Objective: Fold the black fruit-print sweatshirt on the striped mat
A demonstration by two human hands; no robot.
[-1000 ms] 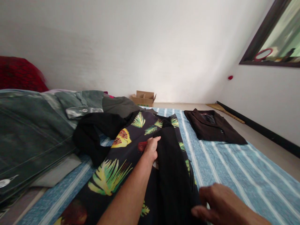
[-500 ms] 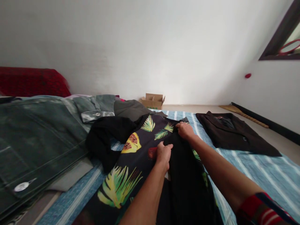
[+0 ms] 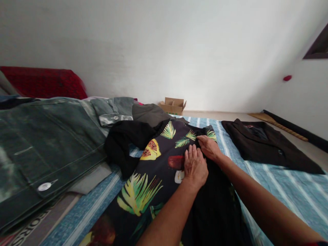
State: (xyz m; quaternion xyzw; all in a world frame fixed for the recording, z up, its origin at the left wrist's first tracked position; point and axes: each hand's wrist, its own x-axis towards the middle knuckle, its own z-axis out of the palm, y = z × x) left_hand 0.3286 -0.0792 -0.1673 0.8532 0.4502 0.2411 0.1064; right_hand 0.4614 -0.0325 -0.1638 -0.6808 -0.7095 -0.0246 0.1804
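Observation:
A dark shirt (image 3: 153, 171) printed with palm leaves and cut fruit lies spread out in front of me. Its one plain black sleeve (image 3: 125, 140) sticks out to the left in a bend. The other black sleeve (image 3: 207, 205) is folded over the right part of the shirt, lying lengthwise. My left hand (image 3: 196, 165) rests flat on the fabric at the folded sleeve's inner edge, fingers stretched out. Close beside it, my right hand (image 3: 209, 148) has its fingers closed on the sleeve's top near the shoulder, below the neckline. The fingertips are partly hidden.
A grey-green denim jacket (image 3: 64, 136) lies on a clothes pile at left. A folded dark brown garment (image 3: 266, 147) is on the blue striped sheet (image 3: 289, 188) at right. A cardboard box (image 3: 173, 106) stands by the wall, and a red bundle (image 3: 46, 82) sits behind the jacket.
My left hand has gone from a loosely curled grasp on the sleeve's edge to lying flat, nearer my right hand. My right hand stays near the shoulder. The view has shifted slightly left.

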